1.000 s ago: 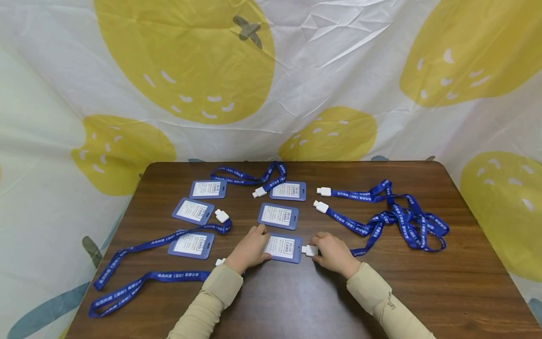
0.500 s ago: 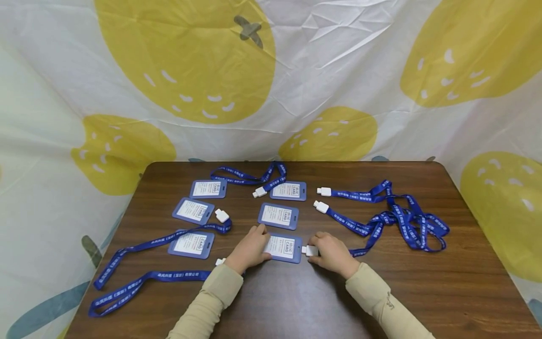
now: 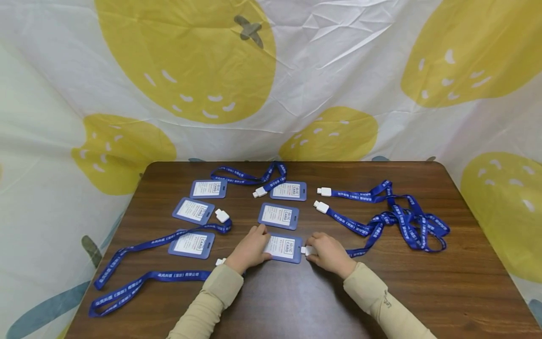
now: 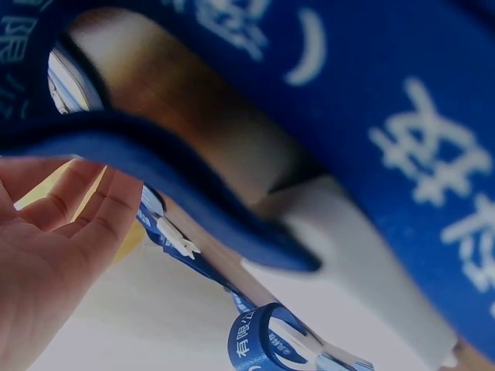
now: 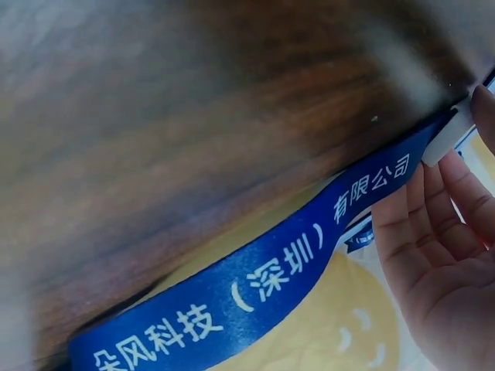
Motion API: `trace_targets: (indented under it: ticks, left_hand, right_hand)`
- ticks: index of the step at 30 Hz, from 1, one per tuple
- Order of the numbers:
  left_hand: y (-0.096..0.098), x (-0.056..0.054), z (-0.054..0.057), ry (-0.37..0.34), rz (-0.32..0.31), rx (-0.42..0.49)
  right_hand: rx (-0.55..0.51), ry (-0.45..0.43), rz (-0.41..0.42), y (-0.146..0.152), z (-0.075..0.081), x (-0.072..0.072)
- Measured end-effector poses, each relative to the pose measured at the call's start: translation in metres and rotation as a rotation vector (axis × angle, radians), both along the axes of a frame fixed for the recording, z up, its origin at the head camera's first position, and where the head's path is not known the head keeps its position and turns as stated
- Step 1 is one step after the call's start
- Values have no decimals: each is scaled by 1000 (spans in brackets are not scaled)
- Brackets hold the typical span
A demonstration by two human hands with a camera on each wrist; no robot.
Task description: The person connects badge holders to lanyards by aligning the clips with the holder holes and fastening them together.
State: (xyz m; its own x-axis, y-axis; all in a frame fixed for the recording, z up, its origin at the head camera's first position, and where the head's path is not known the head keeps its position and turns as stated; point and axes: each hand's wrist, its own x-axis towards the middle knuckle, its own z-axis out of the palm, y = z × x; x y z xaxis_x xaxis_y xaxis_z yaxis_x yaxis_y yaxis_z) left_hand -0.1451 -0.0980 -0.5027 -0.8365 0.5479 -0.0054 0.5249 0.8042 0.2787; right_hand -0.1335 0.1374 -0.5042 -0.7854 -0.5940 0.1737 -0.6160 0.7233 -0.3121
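A blue badge holder (image 3: 282, 248) with a white card lies flat at the front middle of the table. My left hand (image 3: 250, 248) grips its left end, thumb at the lower edge. At the holder's slotted right end, my right hand (image 3: 330, 254) pinches the white plastic clip (image 3: 310, 250) of a blue lanyard, the clip's tip right at the slot. From that hand the printed strap (image 5: 271, 270) trails away in the right wrist view. Another lanyard's strap (image 4: 433, 154) and white clip (image 4: 332, 301) loom close in the left wrist view, beside my left hand.
Two more badge holders (image 3: 278, 216) lie behind in the middle column, with a lanyard (image 3: 241, 177) at the back. Left are three holders (image 3: 191, 244) and two lanyards (image 3: 182, 276). Tangled lanyards (image 3: 406, 221) lie right on the brown table (image 3: 423, 292); a patterned curtain (image 3: 220, 136) hangs behind.
My right hand has shifted slightly left with the clip, bringing its tip closer to the holder's slot. The left hand and the holder stay in place.
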Motion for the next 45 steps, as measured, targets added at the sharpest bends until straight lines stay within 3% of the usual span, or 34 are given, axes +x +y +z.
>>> trace_targets:
  ticks: [23, 45]
  left_hand:
    - [4, 0, 1, 13, 3, -32]
    - [5, 0, 2, -22, 28, 3]
  right_hand:
    - [2, 30, 27, -2, 0, -2]
    - [-6, 47, 40, -4, -2, -4]
